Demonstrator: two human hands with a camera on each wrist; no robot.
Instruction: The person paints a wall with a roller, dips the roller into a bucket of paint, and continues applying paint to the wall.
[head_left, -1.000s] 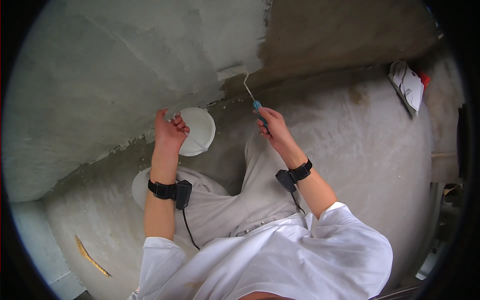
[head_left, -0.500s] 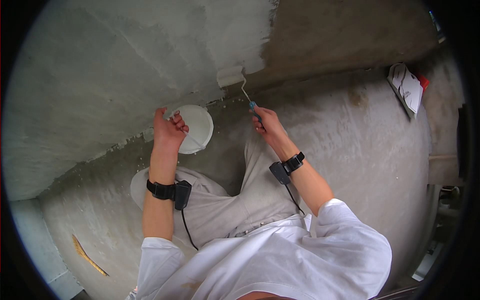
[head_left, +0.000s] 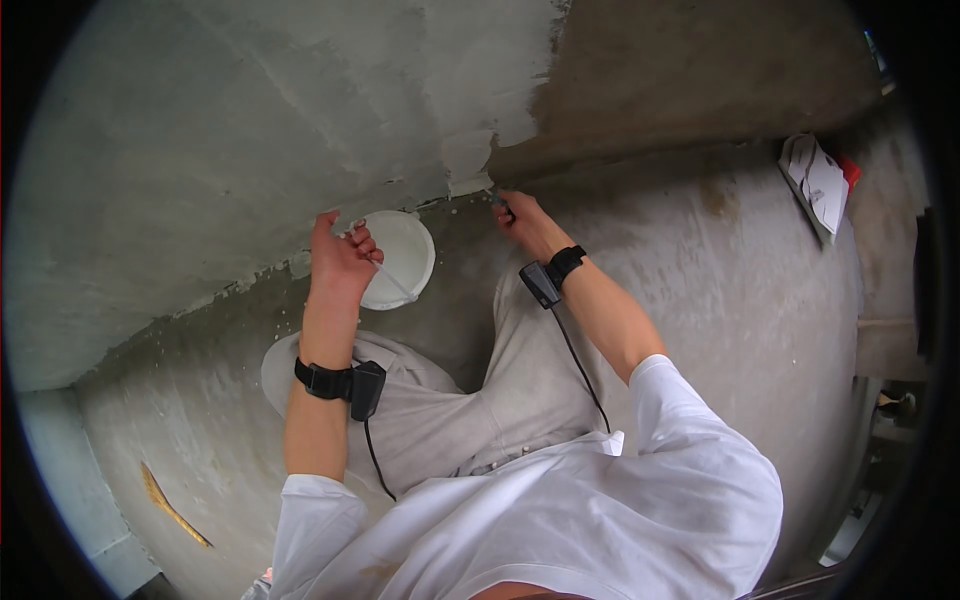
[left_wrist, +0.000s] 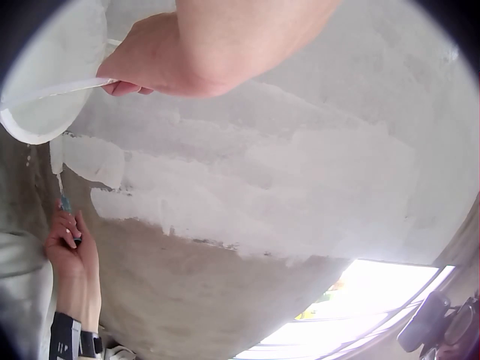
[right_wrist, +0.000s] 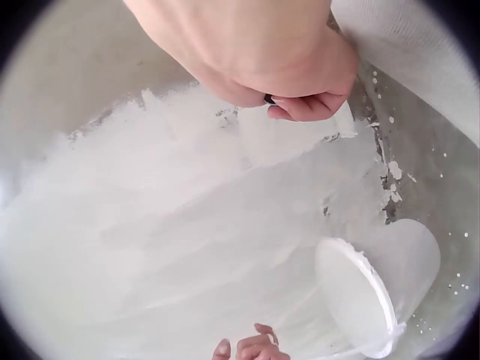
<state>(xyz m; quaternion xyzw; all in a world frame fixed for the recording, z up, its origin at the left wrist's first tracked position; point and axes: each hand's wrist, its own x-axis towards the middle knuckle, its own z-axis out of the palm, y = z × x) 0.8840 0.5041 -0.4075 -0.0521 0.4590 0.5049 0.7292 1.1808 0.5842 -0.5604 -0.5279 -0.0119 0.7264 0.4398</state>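
My left hand grips the thin white handle of a white paint bucket. The bucket tilts in the right wrist view, its pale rim turned toward the wall. In the left wrist view, my right hand holds the blue grip of a small paint roller. The white roller head lies against the foot of the wall, just right of the bucket. A fresh pale patch shows right above it. In the right wrist view, most of the roller is hidden behind the right hand.
The wall is coated pale on the left and bare brown on the right. White drips dot the grey floor. A folded white sheet with something red stands at right; a yellowish stick-like piece lies at lower left.
The roller has come down the wall to its bottom edge, leaving a pale patch. My right hand has moved forward and slightly left. The left hand stays nearly still with the bucket.
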